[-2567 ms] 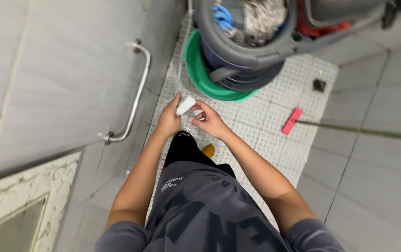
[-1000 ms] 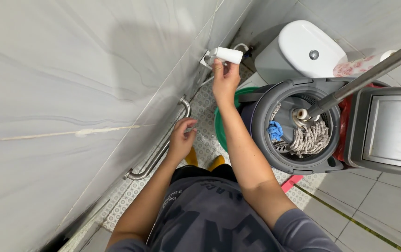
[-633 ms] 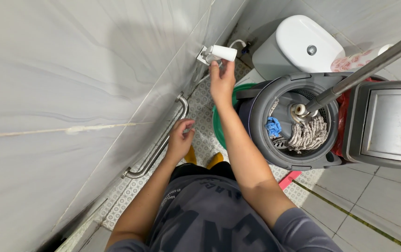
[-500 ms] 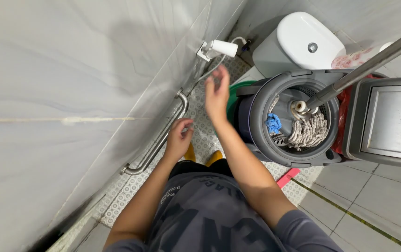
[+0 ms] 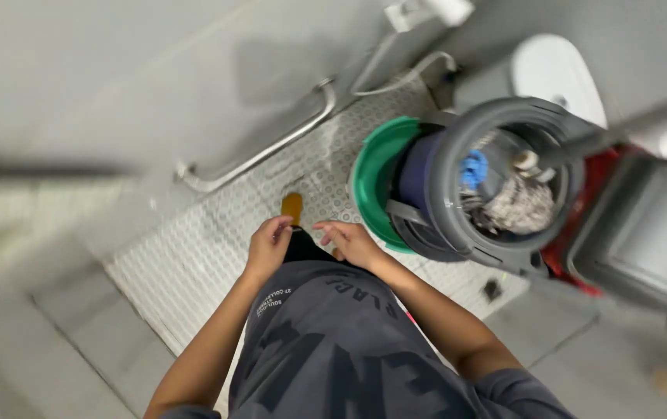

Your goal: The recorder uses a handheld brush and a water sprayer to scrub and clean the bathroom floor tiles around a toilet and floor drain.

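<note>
Bringing your right hand (image 5: 353,242) down from the white spray nozzle (image 5: 448,9), now clipped on the wall, you meet your left hand (image 5: 270,244) at waist height; fingers loosely curled, any pinched item too blurred to tell.

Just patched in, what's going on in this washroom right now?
A person stands on the patterned floor mat with both hands drawn together in front of the waist. The left hand and the right hand pinch at something small between the fingertips; blur hides what it is. To the right, a grey mop bucket with a mop head and a blue cloth in it sits inside a green basin. A white sprayer hangs on the wall above a metal grab bar.
</note>
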